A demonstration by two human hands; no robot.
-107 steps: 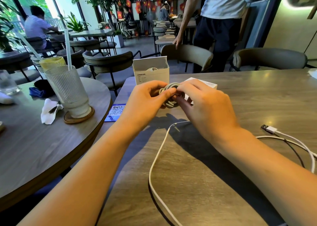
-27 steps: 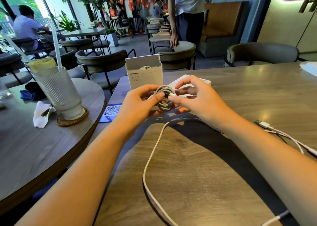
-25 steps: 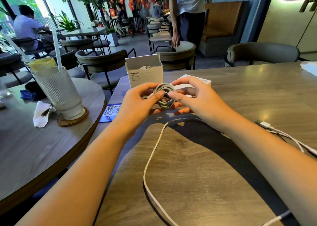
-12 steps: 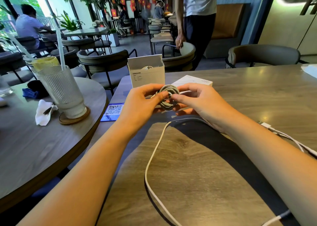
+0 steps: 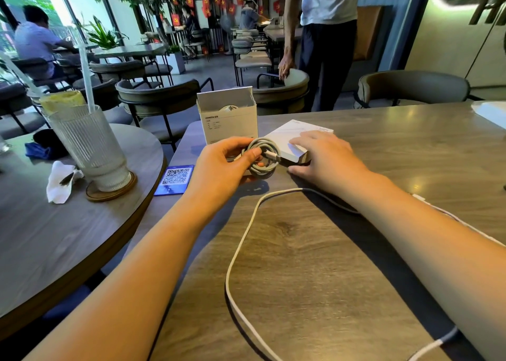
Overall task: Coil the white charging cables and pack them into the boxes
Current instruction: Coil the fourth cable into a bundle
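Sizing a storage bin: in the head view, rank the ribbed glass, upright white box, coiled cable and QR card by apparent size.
1. Ribbed glass, though nearer the camera.
2. Upright white box.
3. Coiled cable and QR card look alike; unranked.

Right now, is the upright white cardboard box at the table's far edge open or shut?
Open. The upright white cardboard box has its top flap raised, and a white cable is visible inside.

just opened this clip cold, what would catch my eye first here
First, the coiled cable pinched in the left hand at centre, while the right hand rests on the flat white box beside it. Behind them stands an open upright box, and a loose white cable loops across the wooden table nearer the camera.
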